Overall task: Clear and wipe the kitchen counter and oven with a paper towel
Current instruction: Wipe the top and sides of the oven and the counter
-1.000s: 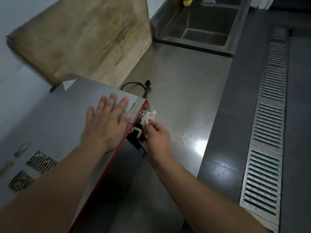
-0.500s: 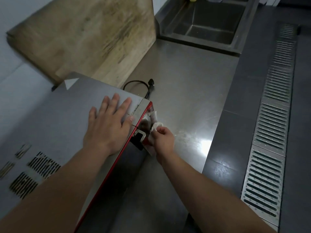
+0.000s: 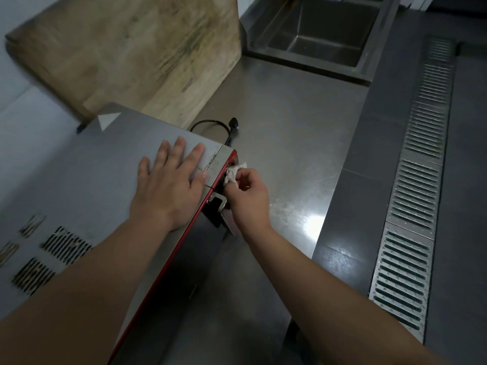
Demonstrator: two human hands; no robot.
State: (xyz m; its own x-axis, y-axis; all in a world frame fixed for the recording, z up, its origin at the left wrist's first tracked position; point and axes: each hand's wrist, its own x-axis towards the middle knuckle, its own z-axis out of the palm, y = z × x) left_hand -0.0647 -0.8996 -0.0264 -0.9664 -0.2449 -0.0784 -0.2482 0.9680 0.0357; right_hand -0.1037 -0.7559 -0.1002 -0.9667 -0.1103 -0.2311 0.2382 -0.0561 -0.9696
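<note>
Here, the left hand lies flat, fingers spread, steadying the oven while the right hand's fingers pinch a paper towel against its red front corner, best rubbed firmly.

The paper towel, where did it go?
The paper towel is in the right hand, pressed against the front upper corner of the oven, beside the red edge and just above the door handle.

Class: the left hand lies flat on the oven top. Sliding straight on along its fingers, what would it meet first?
Probably the wooden cutting board behind the oven; the left hand has bare oven top before that, though depth is unclear.
</note>
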